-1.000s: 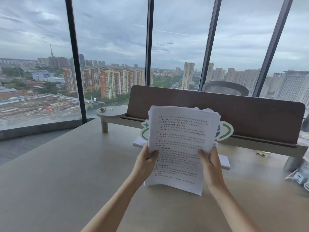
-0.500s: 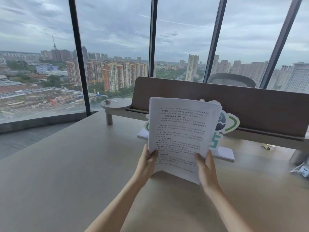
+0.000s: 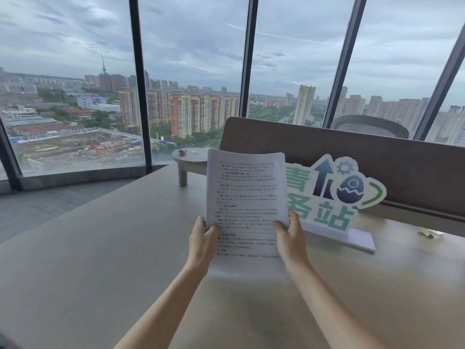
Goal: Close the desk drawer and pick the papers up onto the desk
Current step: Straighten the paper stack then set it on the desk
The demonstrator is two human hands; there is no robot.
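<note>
A stack of white printed papers (image 3: 246, 195) stands upright above the beige desk (image 3: 95, 260), its lower edge at or just over the desktop. My left hand (image 3: 202, 241) grips the stack's lower left side, thumb on the front page. My right hand (image 3: 292, 238) grips the lower right side the same way. The desk drawer is out of view.
A white and green cut-out sign (image 3: 334, 195) on a flat base stands just behind the papers to the right. A brown partition panel (image 3: 377, 172) runs along the desk's back, with a small round shelf (image 3: 188, 157) at its left end. Floor-to-ceiling windows lie beyond.
The papers have come down toward the desktop and turned squarer and more upright in both hands. The view has shifted, so the sign now shows to the right of the stack.
</note>
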